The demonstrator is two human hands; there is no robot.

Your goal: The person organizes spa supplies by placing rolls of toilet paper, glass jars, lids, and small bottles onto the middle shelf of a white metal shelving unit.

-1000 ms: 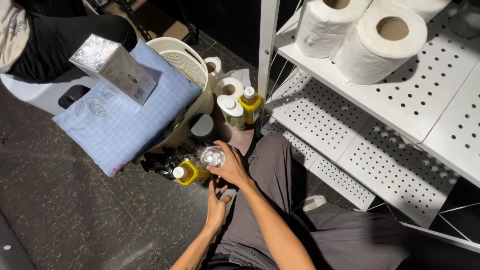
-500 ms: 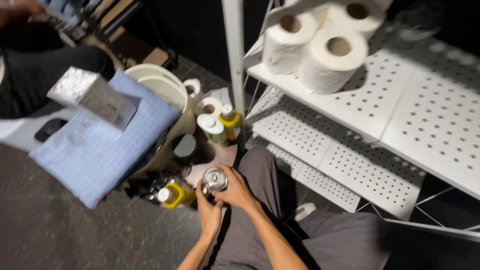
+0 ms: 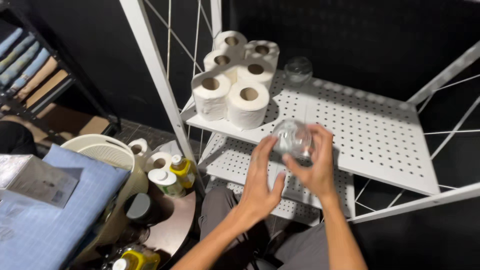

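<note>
Both hands have come up from the floor clutter to shelf height, bringing the clear glass jar with them; it sits between them, above the front of the white perforated shelf. Right hand curls round the jar's near and right side, thumb and fingers closed on it; left hand is spread wide, its fingertips just touching the left side, seemingly to steady slippery glass. Blur hides the jar's mouth, so its long axis cannot be told; it looks roughly upright. Beyond the left hand stand toilet rolls; beyond the right, a second glass jar.
</note>
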